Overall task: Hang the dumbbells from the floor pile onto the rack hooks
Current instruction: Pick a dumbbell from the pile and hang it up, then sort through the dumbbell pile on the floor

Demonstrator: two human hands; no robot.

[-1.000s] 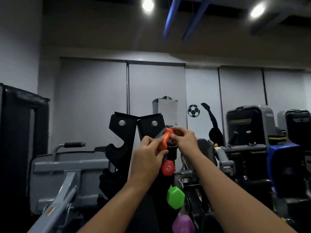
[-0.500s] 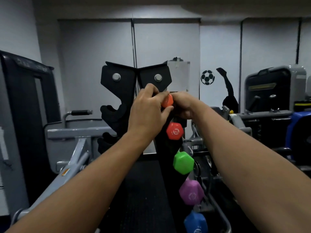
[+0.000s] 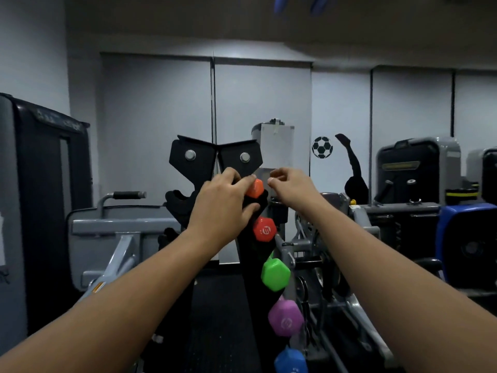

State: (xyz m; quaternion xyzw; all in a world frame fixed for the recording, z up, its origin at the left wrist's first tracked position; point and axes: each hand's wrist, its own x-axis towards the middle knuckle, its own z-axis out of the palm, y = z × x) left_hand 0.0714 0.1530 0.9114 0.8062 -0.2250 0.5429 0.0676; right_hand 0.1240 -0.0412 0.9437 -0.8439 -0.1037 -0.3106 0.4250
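We see the orange dumbbell (image 3: 255,188) sitting in the top hook of the black rack (image 3: 215,162), its hexagonal end facing us at about 12 o'clock above the red dumbbell (image 3: 264,229). Our left hand (image 3: 224,204) still rests against it, fingertips on its upper edge and thumb curled beneath, so we judge it seated but not quite released. Our right hand (image 3: 291,185) has just come off: it hangs just beside the dumbbell at 3 o'clock, fingers loosely curled and holding nothing. Half a second ago both hands were closed together around the orange piece at the hook, and a second ago we held it tilted in front of the rack; now it lies in place. Below, running down toward 5 o'clock, the green dumbbell (image 3: 275,274), the purple dumbbell (image 3: 285,317) and the blue dumbbell (image 3: 291,362) already hang. We judge this hang nearly done; the floor pile is out of view.
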